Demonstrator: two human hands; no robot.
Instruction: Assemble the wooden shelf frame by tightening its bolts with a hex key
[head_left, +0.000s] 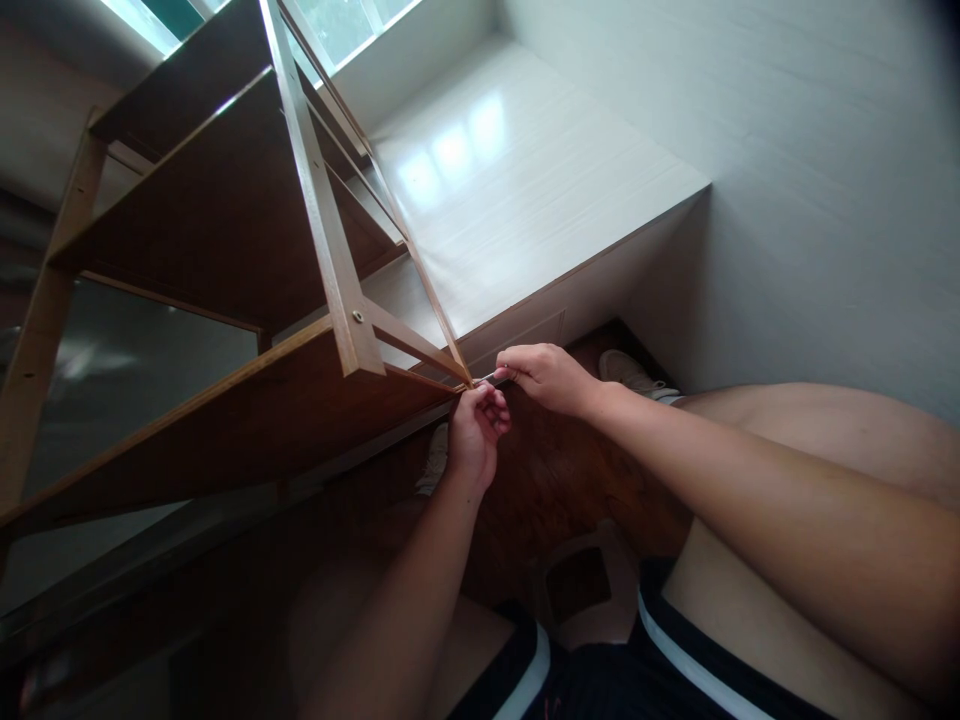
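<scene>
We had our right hand (551,378) closed around a thin metal tool (486,378), probably a hex key or slim driver, though its tip was too small to make out. It pointed at the bottom corner of a wooden shelf unit (210,420), where a slender upright post (431,285) met the lower side rail (412,342). That unit stood before us, in front of a pale, glossy platform (540,200). Our left hand (476,425) was curled just below the corner, thumb and fingertips up against the joint; we could not tell whether they pinched a fastener or only steadied the wood.

We judged the step in hand to be working a fastener at that corner. A brass-coloured fastener (358,317) showed in the nearer, thicker post (319,190). The next move called, we thought, for the tool squarely seated and the joint braced while the right wrist turned.
</scene>
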